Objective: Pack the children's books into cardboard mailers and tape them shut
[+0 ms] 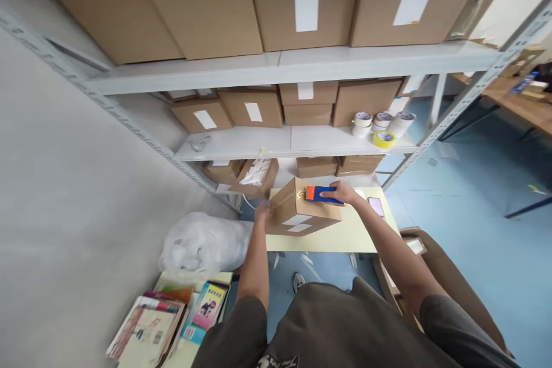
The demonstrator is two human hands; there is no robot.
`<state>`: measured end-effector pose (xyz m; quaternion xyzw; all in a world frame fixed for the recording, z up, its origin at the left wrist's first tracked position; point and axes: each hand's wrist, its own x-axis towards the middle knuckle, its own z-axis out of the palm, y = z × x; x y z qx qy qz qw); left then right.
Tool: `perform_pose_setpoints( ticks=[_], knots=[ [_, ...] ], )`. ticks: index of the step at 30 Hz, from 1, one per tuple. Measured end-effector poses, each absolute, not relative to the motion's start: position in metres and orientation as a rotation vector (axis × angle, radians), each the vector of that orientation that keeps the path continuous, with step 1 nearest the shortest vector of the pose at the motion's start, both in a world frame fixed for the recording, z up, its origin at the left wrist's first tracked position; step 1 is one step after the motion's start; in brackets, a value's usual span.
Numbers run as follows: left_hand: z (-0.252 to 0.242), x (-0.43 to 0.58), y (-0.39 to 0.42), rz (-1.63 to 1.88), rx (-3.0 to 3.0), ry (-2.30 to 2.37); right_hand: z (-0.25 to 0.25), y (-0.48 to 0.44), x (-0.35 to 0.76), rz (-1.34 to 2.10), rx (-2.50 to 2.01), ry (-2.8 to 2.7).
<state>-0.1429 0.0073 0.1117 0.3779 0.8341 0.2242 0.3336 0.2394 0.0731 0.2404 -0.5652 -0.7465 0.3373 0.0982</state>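
A cardboard box [304, 219] with two white labels stands on a pale yellow table [357, 230]. My right hand [342, 191] is closed around a blue and orange tape dispenser [322, 194], which lies against the top right part of the box, where clear tape shows. My left hand [263, 210] is at the left side of the box. Motion smears its fingers, so their grip is unclear. Just behind that hand, an open carton [257, 175] with white pieces inside sits by the shelf.
Metal shelving [284, 72] with boxes rises ahead. White tape rolls [362, 121] and a yellow roll [383, 138] sit on its middle shelf. A phone [376, 207] lies at the table's right. Bubble wrap [202, 244] and books [150, 328] are left; more cartons [414, 247] stand right.
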Motion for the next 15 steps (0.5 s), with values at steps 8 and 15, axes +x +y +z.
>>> perform_pose_setpoints(
  ticks=[8,15],
  knots=[
    [0.149,-0.127,0.002,0.916,1.127,1.880,0.259,0.078,0.124,1.014,-1.513,-2.503],
    [0.146,-0.136,-0.007,0.988,1.179,1.869,0.263,0.073,0.089,0.929,-1.563,-2.587]
  ],
)
